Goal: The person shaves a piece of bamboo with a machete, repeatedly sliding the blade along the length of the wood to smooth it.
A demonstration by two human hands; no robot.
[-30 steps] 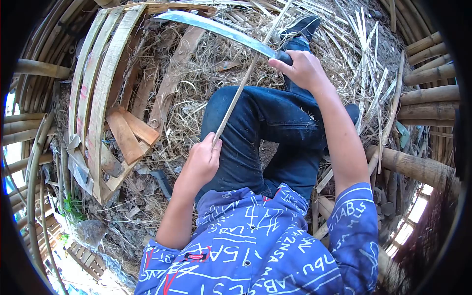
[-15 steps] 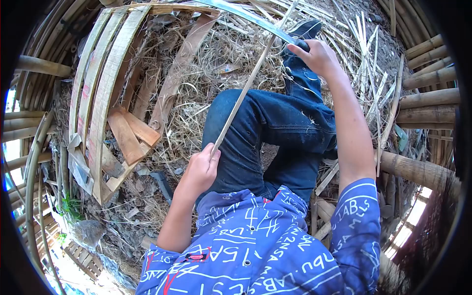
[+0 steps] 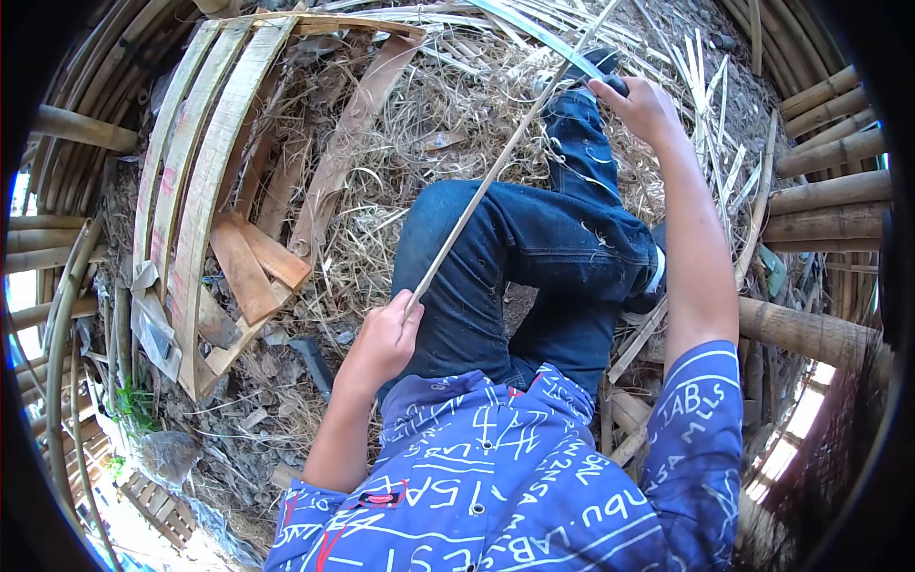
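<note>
My left hand (image 3: 384, 338) is closed around the lower end of a thin, pale bamboo strip (image 3: 491, 179), which slants up and right across my bent knee. My right hand (image 3: 640, 107) grips the dark handle of a long-bladed knife (image 3: 545, 36), arm stretched forward. The knife's blade points up and left, and it crosses the strip near the far end, close over my shoe. The strip's far tip runs out of the top of the view.
A slatted wooden crate (image 3: 214, 143) lies at the left, with loose board pieces (image 3: 250, 272) in it. Curly shavings (image 3: 381, 205) cover the ground. Split bamboo strips (image 3: 710, 105) lie at the upper right. Bamboo pole walls (image 3: 829, 195) stand on both sides, and a dark tool (image 3: 311, 360) lies by my left forearm.
My right hand and the knife have moved outward along the strip, up and to the right. My left hand has shifted slightly down and left with the strip.
</note>
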